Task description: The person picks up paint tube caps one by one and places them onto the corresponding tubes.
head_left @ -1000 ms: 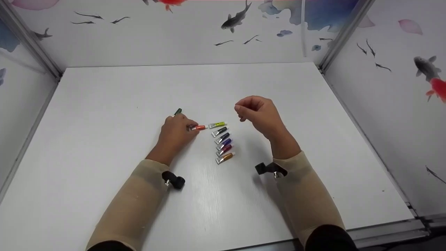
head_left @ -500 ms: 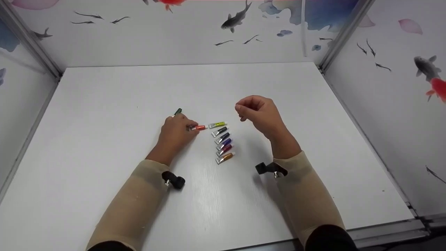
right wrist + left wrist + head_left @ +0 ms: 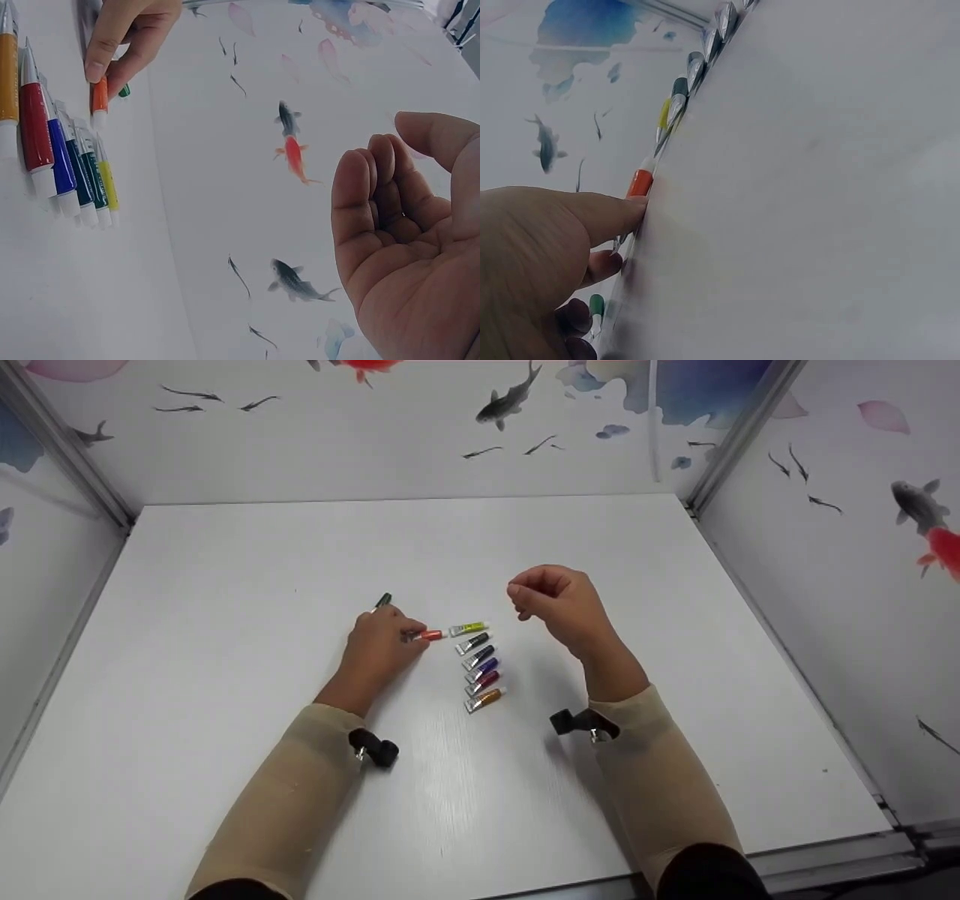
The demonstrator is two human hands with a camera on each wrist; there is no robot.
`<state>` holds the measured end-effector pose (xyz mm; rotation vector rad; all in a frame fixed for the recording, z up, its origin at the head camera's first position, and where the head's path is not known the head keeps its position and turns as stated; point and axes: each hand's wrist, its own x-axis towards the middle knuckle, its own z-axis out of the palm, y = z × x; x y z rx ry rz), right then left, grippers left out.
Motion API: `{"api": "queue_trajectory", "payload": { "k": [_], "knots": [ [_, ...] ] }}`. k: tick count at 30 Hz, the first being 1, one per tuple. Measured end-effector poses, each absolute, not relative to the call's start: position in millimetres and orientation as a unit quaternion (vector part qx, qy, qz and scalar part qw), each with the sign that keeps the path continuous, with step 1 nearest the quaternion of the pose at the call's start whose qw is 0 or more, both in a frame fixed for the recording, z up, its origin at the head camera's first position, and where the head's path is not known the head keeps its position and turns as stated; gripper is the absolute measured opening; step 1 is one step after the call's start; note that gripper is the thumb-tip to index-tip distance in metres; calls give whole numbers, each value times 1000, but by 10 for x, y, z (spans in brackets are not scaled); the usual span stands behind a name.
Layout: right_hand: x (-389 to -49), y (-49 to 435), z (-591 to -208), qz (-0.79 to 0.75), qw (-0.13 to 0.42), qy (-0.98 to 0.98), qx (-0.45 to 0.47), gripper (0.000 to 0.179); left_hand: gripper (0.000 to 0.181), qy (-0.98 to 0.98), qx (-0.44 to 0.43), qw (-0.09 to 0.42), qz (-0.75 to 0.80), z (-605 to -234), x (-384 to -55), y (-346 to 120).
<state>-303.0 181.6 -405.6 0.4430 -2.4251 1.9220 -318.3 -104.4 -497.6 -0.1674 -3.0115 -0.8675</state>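
Observation:
My left hand (image 3: 381,641) pinches a small orange paint tube (image 3: 432,635) between thumb and forefinger, low at the tabletop. The tube's white cap points right, toward a yellow-green tube (image 3: 472,628). In the left wrist view, a green-ended tube (image 3: 596,306) shows beside the lower curled fingers; the hand hides part of it. My right hand (image 3: 568,611) is raised to the right of the tubes, fingers loosely bent. Its palm faces the right wrist camera (image 3: 412,255) and holds nothing.
Below the yellow-green tube lie several more in a column: two dark green ones (image 3: 474,643), a blue (image 3: 484,669), a red (image 3: 483,683) and an ochre (image 3: 485,700). White panels with painted fish (image 3: 508,405) bound the white table (image 3: 225,570) at back and sides.

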Motion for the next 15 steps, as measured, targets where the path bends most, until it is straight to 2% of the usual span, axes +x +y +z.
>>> {"api": "queue_trajectory", "payload": {
  "k": [15],
  "knots": [
    [-3033, 1832, -4058, 607, 13, -783, 133, 19, 33, -956, -51, -4, -287, -4974, -3184, -1057]
  ]
}}
